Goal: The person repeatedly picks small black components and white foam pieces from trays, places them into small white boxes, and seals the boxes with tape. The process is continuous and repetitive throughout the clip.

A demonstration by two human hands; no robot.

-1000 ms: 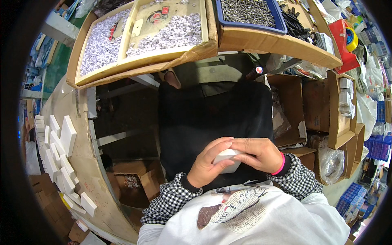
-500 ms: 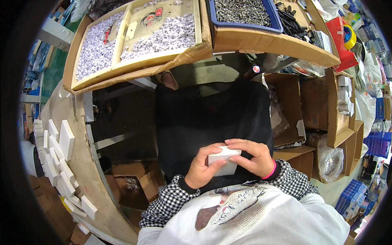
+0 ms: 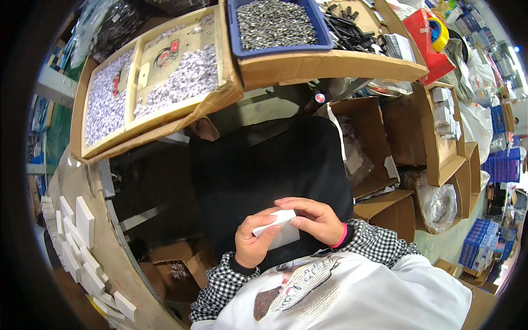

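A small white box (image 3: 286,236) is held above my lap between both hands. My left hand (image 3: 254,236) grips its left side, with the thumb on the near face and the fingers at the upper edge. My right hand (image 3: 316,221) closes on the right end, its thumb pressed at the top corner and its fingers reaching over the far side. The box is tilted, and whether its end flap is tucked in I cannot tell. On the table at left lie several similar white boxes (image 3: 85,223), leaning on one another.
Ahead stands a wooden tray (image 3: 130,93) of small white pieces. Beside it sit a blue bin (image 3: 236,33) of small metal parts and a pile of black parts (image 3: 352,33). A red box (image 3: 426,49) bears a yellow tape roll (image 3: 438,34). Open cartons (image 3: 385,217) stand to my right.
The view has turned, so surroundings sit further left and lower. Both hands still hold the white box, which is now tilted more, its right end higher.
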